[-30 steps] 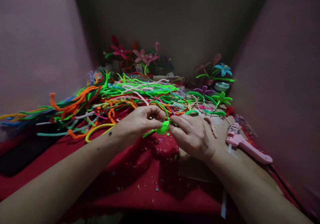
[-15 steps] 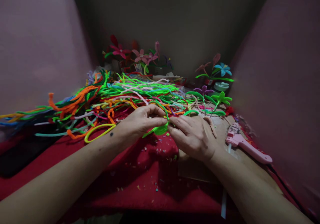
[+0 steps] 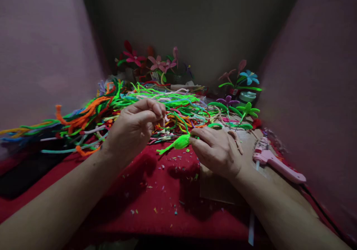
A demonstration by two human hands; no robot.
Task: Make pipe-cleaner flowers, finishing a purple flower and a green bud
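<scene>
My right hand (image 3: 213, 149) is closed in a pinch on a bright green pipe-cleaner piece (image 3: 182, 141) above the red cloth. This piece has a rounded, puffed body with a thin tail pointing left; its right end is hidden in my fingers. My left hand (image 3: 136, 125) is apart from it, up and to the left, in front of the pile of pipe cleaners (image 3: 167, 97). Its thumb and fingers are pressed together, and what they hold, if anything, is too small to make out.
A pink glue gun (image 3: 279, 164) lies on cardboard (image 3: 223, 190) at the right. Pipe-cleaner flowers, including a blue one (image 3: 249, 77) and a green one (image 3: 247, 110), stand at the back. Tiny fuzz scraps dot the red cloth (image 3: 156, 213). A black object (image 3: 28, 175) lies left.
My left hand has let go of the green piece and moved up and left, over the yellow loop. My right hand has stayed nearly still, keeping hold, and more of the green piece shows.
</scene>
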